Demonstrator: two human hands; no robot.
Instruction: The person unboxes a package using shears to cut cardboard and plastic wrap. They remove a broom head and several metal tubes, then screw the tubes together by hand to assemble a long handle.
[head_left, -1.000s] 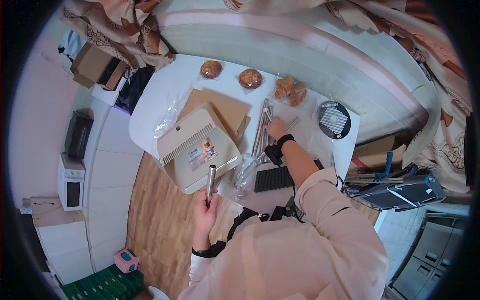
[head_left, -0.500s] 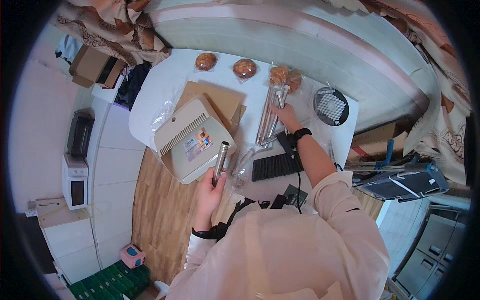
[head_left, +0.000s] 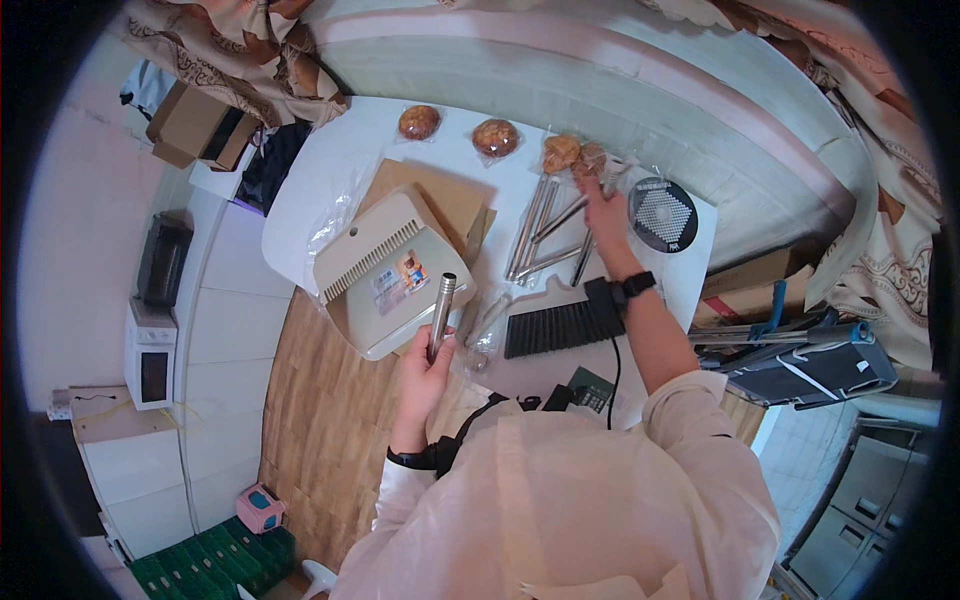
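Note:
My left hand is closed around a short metal tube, which points upward in front of the dustpan. Over the far right of the table, my right hand has its fingers stretched toward the plastic-wrapped buns; nothing shows in its grip. Several shiny metal tubes lie loose beside and partly under it. Nearer to me rests a broom head with black bristles. The beige dustpan, with a comb-like edge and a label inside, lies left of centre.
Flat cardboard lies under the dustpan. Two more wrapped buns stand along the back edge of the white table. At the right sits a black round disc with a white dotted pattern. A folded frame leans beyond the table.
My right hand has let go of the metal tubes and moved right and slightly nearer, its fingers now extended. The tubes lie more spread out. My left hand still holds its tube.

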